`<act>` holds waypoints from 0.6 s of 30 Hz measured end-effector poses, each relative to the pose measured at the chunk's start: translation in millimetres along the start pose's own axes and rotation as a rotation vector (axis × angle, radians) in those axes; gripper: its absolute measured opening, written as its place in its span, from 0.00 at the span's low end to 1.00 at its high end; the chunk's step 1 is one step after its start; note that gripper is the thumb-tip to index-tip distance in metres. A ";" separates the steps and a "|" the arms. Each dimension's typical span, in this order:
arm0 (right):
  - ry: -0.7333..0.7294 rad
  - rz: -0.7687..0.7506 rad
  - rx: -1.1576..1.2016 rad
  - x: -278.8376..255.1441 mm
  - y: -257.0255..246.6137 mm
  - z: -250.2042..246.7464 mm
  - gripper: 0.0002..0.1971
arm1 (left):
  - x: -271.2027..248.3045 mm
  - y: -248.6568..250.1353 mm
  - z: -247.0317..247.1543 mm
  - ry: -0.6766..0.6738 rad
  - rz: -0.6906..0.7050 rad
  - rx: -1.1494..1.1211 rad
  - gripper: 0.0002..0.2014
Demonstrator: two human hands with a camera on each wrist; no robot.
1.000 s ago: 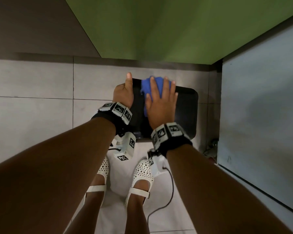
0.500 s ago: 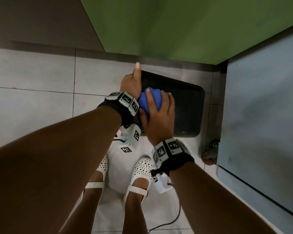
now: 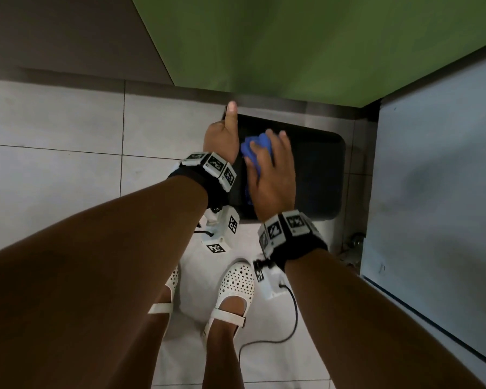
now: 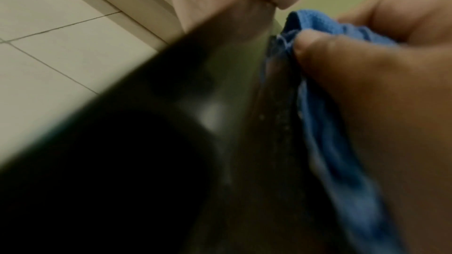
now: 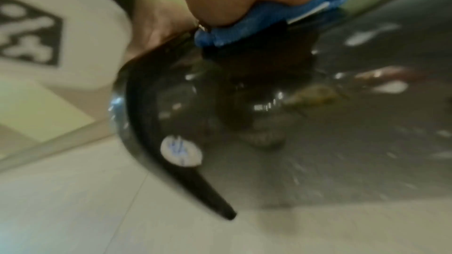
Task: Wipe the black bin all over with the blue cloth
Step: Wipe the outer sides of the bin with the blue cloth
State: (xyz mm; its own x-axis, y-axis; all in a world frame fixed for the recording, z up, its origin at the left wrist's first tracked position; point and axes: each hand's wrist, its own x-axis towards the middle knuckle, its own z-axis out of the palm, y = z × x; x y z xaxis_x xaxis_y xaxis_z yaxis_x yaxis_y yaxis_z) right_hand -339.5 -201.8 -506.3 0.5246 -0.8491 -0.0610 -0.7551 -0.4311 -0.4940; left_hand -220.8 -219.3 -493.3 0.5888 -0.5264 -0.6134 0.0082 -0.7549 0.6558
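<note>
My left hand grips the bin's left edge, thumb straight along it. My right hand, fingers curled over the bunched cloth, presses it on the bin's top near that edge. Wall close behind, cabinet just right; open floor left.

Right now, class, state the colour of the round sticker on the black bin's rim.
White with blue scribbles; the sticker shows best in the right wrist view.
</note>
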 end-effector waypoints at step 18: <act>0.031 -0.070 -0.010 -14.5 -8.6 11.0 0.19 | -3.9 1.7 -3.4 -0.024 -0.012 -0.053 0.32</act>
State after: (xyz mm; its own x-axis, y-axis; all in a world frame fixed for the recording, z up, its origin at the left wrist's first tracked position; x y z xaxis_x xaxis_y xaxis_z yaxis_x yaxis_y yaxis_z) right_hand -336.3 -182.4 -510.8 0.5637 -0.8260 0.0007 -0.7210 -0.4924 -0.4875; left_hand -220.4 -217.2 -488.3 0.5689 -0.5268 -0.6316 0.0588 -0.7399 0.6701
